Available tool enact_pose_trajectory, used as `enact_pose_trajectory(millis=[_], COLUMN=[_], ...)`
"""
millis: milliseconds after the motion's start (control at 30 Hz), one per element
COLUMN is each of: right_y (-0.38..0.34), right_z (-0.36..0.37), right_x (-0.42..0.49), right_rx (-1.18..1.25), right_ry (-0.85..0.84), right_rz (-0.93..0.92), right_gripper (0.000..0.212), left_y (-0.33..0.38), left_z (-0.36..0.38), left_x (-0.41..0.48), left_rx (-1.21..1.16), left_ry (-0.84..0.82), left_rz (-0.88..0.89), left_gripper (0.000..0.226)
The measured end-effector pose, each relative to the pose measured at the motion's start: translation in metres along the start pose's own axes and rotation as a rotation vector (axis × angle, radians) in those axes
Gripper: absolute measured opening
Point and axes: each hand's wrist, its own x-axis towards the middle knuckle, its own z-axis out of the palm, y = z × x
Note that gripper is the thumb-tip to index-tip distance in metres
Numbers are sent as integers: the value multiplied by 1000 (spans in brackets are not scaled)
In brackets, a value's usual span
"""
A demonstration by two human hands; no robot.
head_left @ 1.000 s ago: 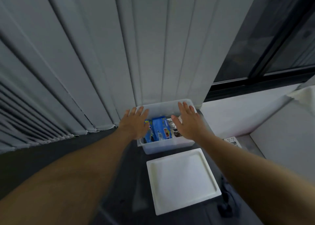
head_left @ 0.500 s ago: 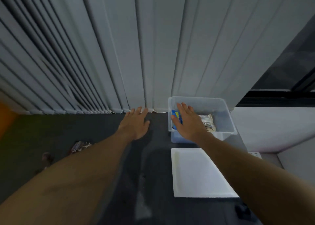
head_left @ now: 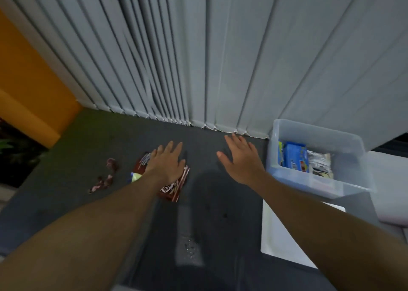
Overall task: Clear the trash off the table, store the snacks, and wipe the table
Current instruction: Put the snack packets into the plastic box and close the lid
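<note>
With the left hand (head_left: 169, 162) spread flat over the crinkly red-brown snack packet (head_left: 174, 186) and the right hand (head_left: 239, 160) open and empty, a hasty grab could scatter the small reddish wrapper scraps (head_left: 103, 180) off the dark table (head_left: 209, 202).

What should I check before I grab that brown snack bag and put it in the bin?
1. Left hand over the brown snack bag: ok, fingers spread, not closed.
2. Right hand free: ok, open, holding nothing.
3. Clear bin uncovered: ok, white lid lies beside it.
4. Room in the bin: ok, blue packs leave space.
5. Bag sealed: cannot tell.
6. Trash cleared: not ok, wrapper scraps remain on the table.
</note>
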Motion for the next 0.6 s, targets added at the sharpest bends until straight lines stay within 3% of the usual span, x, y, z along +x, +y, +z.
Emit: enact_pose_trajectory(millis=[367,600], right_y=[-61,-87], right_z=[77,118], right_x=[21,26], right_rx=[-108,110], right_ry=[-343,-458], right_rz=[-23,128], right_gripper=[71,58], left_y=[-92,-123], left_z=[40,59], left_x=[6,12], left_rx=[-90,-155], left_ry=[-56,-195], left_rz=[-158,-238], left_gripper=[66,79])
